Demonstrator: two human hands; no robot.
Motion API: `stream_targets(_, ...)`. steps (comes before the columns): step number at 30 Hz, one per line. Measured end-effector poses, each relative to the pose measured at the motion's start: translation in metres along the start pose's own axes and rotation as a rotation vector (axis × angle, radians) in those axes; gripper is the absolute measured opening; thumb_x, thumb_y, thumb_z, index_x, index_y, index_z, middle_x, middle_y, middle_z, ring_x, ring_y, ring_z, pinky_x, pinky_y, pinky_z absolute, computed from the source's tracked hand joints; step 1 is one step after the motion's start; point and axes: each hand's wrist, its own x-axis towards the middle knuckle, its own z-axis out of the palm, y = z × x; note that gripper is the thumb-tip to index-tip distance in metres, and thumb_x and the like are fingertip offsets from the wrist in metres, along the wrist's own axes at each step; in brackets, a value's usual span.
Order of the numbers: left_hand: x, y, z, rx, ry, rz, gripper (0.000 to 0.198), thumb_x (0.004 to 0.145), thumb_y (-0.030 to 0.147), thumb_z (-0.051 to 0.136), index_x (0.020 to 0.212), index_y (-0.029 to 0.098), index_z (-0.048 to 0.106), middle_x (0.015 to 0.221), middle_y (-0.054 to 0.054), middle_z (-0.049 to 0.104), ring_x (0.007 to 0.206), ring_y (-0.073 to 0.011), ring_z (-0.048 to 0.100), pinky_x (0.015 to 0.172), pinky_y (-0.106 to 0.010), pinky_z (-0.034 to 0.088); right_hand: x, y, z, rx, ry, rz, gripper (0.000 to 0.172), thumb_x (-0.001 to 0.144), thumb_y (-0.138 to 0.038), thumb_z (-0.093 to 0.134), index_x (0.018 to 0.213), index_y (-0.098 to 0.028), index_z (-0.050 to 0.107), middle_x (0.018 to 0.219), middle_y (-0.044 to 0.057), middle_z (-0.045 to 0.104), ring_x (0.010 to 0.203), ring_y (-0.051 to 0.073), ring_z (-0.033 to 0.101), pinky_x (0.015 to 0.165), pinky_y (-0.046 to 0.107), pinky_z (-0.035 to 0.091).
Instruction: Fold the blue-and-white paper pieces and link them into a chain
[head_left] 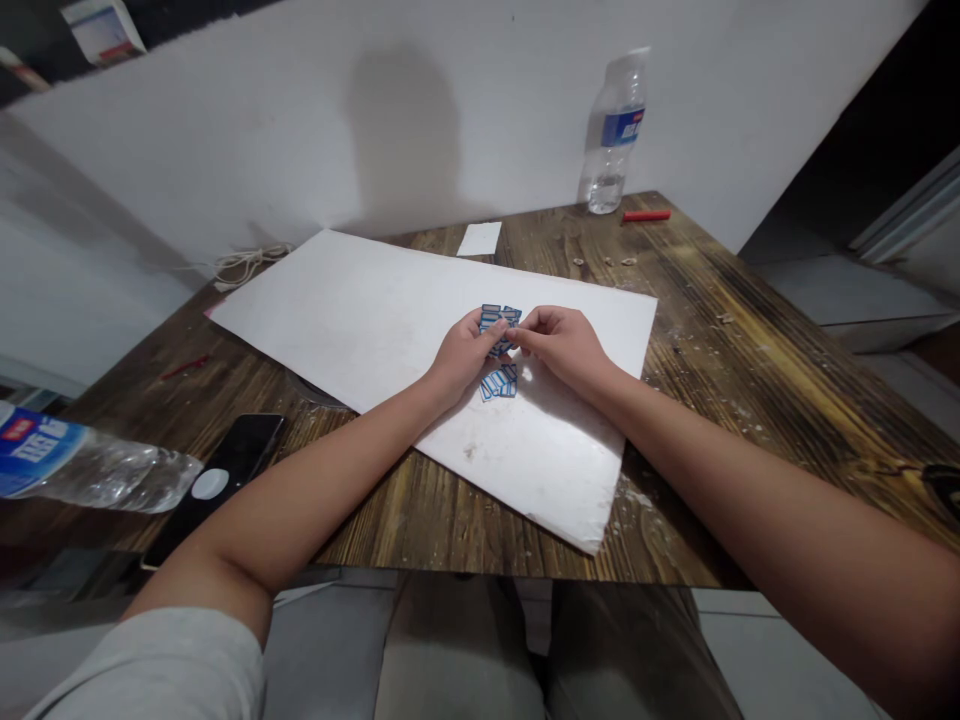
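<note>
Several small cards with blue borders [491,312] are fanned in my left hand [461,355], whose thumb presses across their faces. From the right, my right hand [562,340] has its thumb and index finger pinched at the edge of the same cards, apparently on one of them. Just below both hands, a few more blue-edged cards [499,382] lie overlapping on a white board [360,320]. What is printed on the cards is too small to make out, and my fingers hide part of the held ones.
The board lies askew on a wooden table [697,450]. A water bottle [611,150] stands by the wall near a red stick [646,215]. At left are a lying bottle [105,465], a black phone [259,440], a white cap [210,484] and a cable [251,262].
</note>
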Motion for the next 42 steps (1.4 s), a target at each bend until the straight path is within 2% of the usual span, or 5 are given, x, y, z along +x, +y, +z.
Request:
stream_targets(15, 0.002, -0.002, -0.003, -0.006, -0.035, 0.017, 0.011, 0.083, 0.026, 0.067, 0.085, 0.018, 0.060, 0.081, -0.001, 0.065, 0.070, -0.0085, 0.060, 0.062, -0.021, 0.051, 0.000, 0.000, -0.001, 0.013, -0.025, -0.019, 0.018, 0.080, -0.033, 0.066, 0.069, -0.020, 0.059, 0.060, 0.000, 0.057, 0.056, 0.011, 0.046, 0.056, 0.030, 0.034)
stream_targets(18, 0.002, -0.001, -0.002, 0.000, -0.030, 0.013, 0.011, 0.083, 0.026, 0.067, 0.084, 0.019, 0.060, 0.081, -0.001, 0.064, 0.068, -0.0080, 0.059, 0.060, -0.020, 0.050, 0.002, 0.005, -0.001, -0.005, -0.022, -0.058, 0.023, 0.080, -0.041, 0.069, 0.073, -0.022, 0.059, 0.064, 0.000, 0.057, 0.060, 0.013, 0.047, 0.057, 0.031, 0.034)
stream_targets(22, 0.001, 0.000, -0.002, 0.016, -0.032, -0.005, 0.010, 0.082, 0.024, 0.068, 0.085, 0.019, 0.059, 0.081, 0.000, 0.062, 0.065, -0.0066, 0.057, 0.057, -0.019, 0.049, 0.005, 0.010, -0.002, -0.041, -0.011, -0.089, 0.037, 0.067, -0.049, 0.081, 0.072, -0.022, 0.056, 0.068, 0.000, 0.056, 0.063, 0.012, 0.045, 0.056, 0.030, 0.033)
stream_targets(27, 0.002, -0.002, -0.003, 0.015, -0.036, 0.016, 0.012, 0.084, 0.028, 0.067, 0.084, 0.019, 0.059, 0.080, 0.000, 0.061, 0.066, -0.0068, 0.057, 0.059, -0.020, 0.050, 0.004, 0.009, -0.001, -0.023, -0.002, -0.049, 0.040, 0.067, -0.055, 0.078, 0.069, -0.022, 0.056, 0.063, 0.000, 0.056, 0.059, 0.012, 0.044, 0.052, 0.029, 0.030)
stream_targets(42, 0.003, -0.002, -0.003, 0.012, -0.026, 0.032, 0.011, 0.085, 0.026, 0.066, 0.085, 0.017, 0.060, 0.078, -0.001, 0.064, 0.065, -0.0069, 0.058, 0.060, -0.020, 0.050, 0.001, -0.001, 0.001, 0.097, 0.009, -0.017, 0.024, 0.072, -0.035, 0.076, 0.066, -0.019, 0.059, 0.060, 0.000, 0.059, 0.055, 0.010, 0.048, 0.054, 0.028, 0.036)
